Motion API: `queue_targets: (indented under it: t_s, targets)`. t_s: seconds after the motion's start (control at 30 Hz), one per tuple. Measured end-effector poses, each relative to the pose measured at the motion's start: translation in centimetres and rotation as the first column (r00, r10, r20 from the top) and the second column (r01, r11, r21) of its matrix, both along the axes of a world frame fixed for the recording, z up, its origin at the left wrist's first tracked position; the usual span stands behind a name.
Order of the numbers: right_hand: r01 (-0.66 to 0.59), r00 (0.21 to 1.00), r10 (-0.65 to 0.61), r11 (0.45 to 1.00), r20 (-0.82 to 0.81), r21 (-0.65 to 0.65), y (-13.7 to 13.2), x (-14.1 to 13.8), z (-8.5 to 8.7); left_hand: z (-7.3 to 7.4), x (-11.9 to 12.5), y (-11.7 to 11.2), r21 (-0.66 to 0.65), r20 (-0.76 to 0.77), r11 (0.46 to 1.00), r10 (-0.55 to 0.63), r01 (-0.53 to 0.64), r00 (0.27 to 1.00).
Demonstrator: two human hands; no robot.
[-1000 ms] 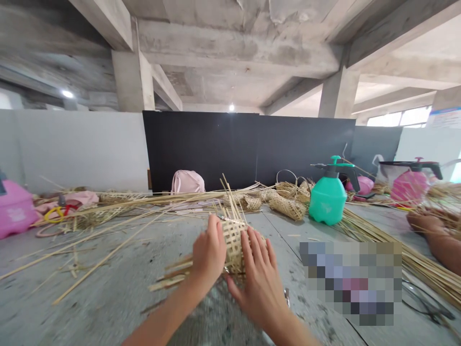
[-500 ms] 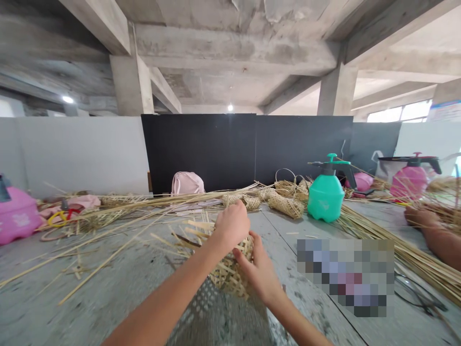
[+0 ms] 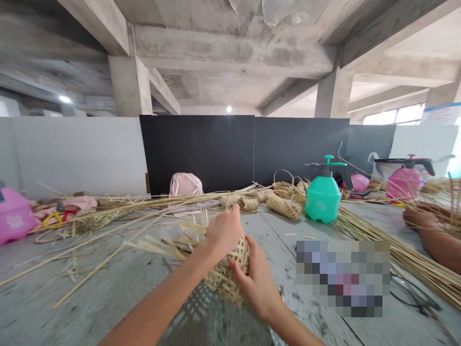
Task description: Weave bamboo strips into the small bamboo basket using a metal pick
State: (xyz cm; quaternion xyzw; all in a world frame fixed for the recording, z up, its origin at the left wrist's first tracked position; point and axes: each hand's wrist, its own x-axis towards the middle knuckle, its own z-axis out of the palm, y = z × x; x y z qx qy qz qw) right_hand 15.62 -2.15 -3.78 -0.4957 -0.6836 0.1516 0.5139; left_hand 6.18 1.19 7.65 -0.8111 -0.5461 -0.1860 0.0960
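While the right hand [image 3: 258, 278] held a woven basket [image 3: 224, 283], the left hand [image 3: 224, 231] curled over it.
The right grip was wrapped around the basket's side, with the thumb in front; what the left grip had could not be told, because those fingers were hidden. The basket was between both hands, over the near tabletop [image 3: 104, 298]. Thin strips [image 3: 156, 246] poked out on its left, and they could have cracked if bent too hard, or slid loose if the right hand let go. Farther back, a green spray bottle [image 3: 323, 199] stood near more woven pieces [image 3: 285, 207].
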Motion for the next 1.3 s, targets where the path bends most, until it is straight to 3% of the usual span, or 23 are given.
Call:
queue_targets:
  t_s: [0.1, 0.17, 0.23, 0.37, 0.47, 0.57, 0.63, 0.77, 0.9, 0.97, 1.13, 1.3]
  targets:
    - [0.076, 0.997, -0.073, 0.977, -0.022, 0.199, -0.4, 1.0, 1.0, 0.3, -1.2, -0.5, -0.014, -0.03, 0.995, -0.098, 0.098, 0.995]
    - [0.14, 0.989, -0.113, 0.922, -0.095, 0.36, -0.4, 2.3, 2.4, 0.6, -1.8, -1.3, -0.034, -0.042, 0.984, -0.174, 0.172, 0.984]
    - [0.096, 0.995, -0.076, 0.902, -0.064, 0.422, -0.3, 3.7, 4.1, 0.7, -2.2, -2.3, -0.052, -0.046, 0.972, -0.233, 0.23, 0.971]
    - [-0.254, 0.958, 0.193, 0.914, 0.211, 0.316, -0.1, 5.6, 7.6, 0.6, -2.9, -3.8, -0.091, 0.032, 0.938, -0.334, 0.335, 0.942]
    - [-0.354, 0.91, 0.303, 0.923, 0.283, 0.149, -0.1, 6.0, 10.1, 0.5, -3.3, -4.4, -0.12, 0.112, 0.92, -0.361, 0.373, 0.926]
    - [-0.458, 0.81, 0.435, 0.888, 0.393, -0.039, -0.2, 6.0, 12.3, 0.5, -3.4, -4.9, -0.141, 0.155, 0.912, -0.365, 0.386, 0.918]
    - [-0.475, 0.744, 0.473, 0.871, 0.471, -0.125, -0.2, 5.8, 13.4, 0.6, -3.3, -5.2, -0.148, 0.163, 0.907, -0.372, 0.395, 0.914]
    - [-0.421, 0.674, 0.41, 0.897, 0.614, -0.136, 0.0, 5.2, 14.7, 0.4, -3.2, -5.4, -0.128, 0.172, 0.896, -0.403, 0.426, 0.899]
    - [-0.524, 0.589, 0.549, 0.818, 0.593, -0.237, 0.5, 4.8, 15.5, -0.2, -3.5, -5.3, -0.1, 0.23, 0.868, -0.456, 0.487, 0.86]
    - [-0.54, 0.603, 0.579, 0.803, 0.549, -0.253, 0.7, 4.7, 15.9, -0.5, -3.8, -5.4, -0.086, 0.267, 0.855, -0.476, 0.512, 0.838]
    - [-0.506, 0.687, 0.541, 0.835, 0.485, -0.215, 0.8, 4.3, 16.7, -0.7, -4.4, -5.7, -0.082, 0.337, 0.833, -0.493, 0.547, 0.802]
    - [-0.483, 0.739, 0.507, 0.858, 0.444, -0.174, 0.6, 3.5, 16.1, -1.1, -4.9, -5.8, -0.038, 0.355, 0.838, -0.498, 0.545, 0.791]
